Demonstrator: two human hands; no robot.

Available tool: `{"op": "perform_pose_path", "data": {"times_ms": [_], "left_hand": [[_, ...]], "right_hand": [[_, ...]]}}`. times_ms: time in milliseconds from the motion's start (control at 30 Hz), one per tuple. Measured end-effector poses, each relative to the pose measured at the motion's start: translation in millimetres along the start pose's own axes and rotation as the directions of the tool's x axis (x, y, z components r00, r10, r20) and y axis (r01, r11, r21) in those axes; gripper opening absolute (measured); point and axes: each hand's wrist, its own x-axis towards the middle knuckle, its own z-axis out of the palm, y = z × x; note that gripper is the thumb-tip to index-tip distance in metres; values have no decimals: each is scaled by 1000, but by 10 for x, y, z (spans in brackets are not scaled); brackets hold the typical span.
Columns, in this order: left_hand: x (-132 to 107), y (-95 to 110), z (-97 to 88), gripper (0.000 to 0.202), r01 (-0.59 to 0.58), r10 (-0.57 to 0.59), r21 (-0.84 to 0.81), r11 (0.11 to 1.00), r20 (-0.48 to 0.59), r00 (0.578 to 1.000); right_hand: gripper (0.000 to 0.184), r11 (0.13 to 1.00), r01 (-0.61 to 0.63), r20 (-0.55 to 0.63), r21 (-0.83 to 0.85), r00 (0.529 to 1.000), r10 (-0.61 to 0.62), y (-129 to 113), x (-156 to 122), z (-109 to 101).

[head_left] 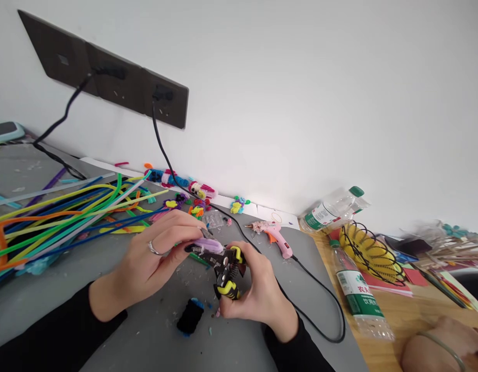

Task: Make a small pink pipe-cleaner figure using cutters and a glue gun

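Pliers (224, 267) gripped in right hand (258, 295) meet purple pipe cleaner (208, 244) pinched by left hand (154, 259).

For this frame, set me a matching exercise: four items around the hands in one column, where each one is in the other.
Things:
1. pliers
2. purple pipe cleaner piece
3. pink glue gun
4. black spool

Places:
A. on the grey mat, between the two wrists
B. gripped in the right hand
C. on the mat nearer the wall, cable attached
D. pinched by the left hand

Pairs: 1-B, 2-D, 3-C, 4-A
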Motion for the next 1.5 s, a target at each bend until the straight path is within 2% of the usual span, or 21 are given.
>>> {"op": "perform_pose_path", "data": {"times_ms": [133, 533, 633, 733, 833, 900, 1000, 1100, 1200, 1367, 1500], "left_hand": [[-2, 9, 17, 18, 20, -20, 15, 1000, 2, 1000], [-19, -33, 33, 18, -45, 43, 18, 999, 67, 997], [-44, -27, 36, 19, -6, 7, -24, 1000, 63, 998], [-95, -24, 21, 24, 99, -92, -103, 990, 72, 993], [-136, -48, 14, 33, 261, -241, -201, 944, 118, 963], [-140, -62, 31, 57, 341, -295, -248, 907, 203, 934], [-121, -38, 89, 85, 441, -331, -249, 862, 382, 863], [-118, 38, 153, 95, 514, -341, -207, 832, 540, 769], [-139, 101, 187, 97, 523, -346, -143, 840, 601, 720], [-140, 130, 191, 95, 504, -357, -64, 861, 631, 689], [-116, 145, 212, 105, 455, -326, -58, 889, 617, 716]], "right_hand": [[49, 1000, -11, 6, 8, 1000, 11, -3, 5, -1], [48, 998, -21, 48, 64, 999, 18, -4, -7, 1], [49, 994, -45, 56, 95, 998, 40, 15, -21, 6], [51, 993, -61, 36, 100, 998, 57, 46, -33, 11], [53, 994, -55, 15, 99, 998, 54, 68, -43, 11], [52, 994, -46, 13, 97, 999, 45, 68, -48, 10], [50, 996, -15, 20, 88, 1000, 13, 60, -52, 16], [52, 997, 22, 49, 80, 998, -26, 62, -56, 26], [59, 996, 35, 92, 83, 995, -43, 75, -67, 37], [65, 994, 79, 132, 74, 987, -88, 96, -95, 58], [78, 995, 44, 179, 86, 982, -58, 120, -124, 69]]}}
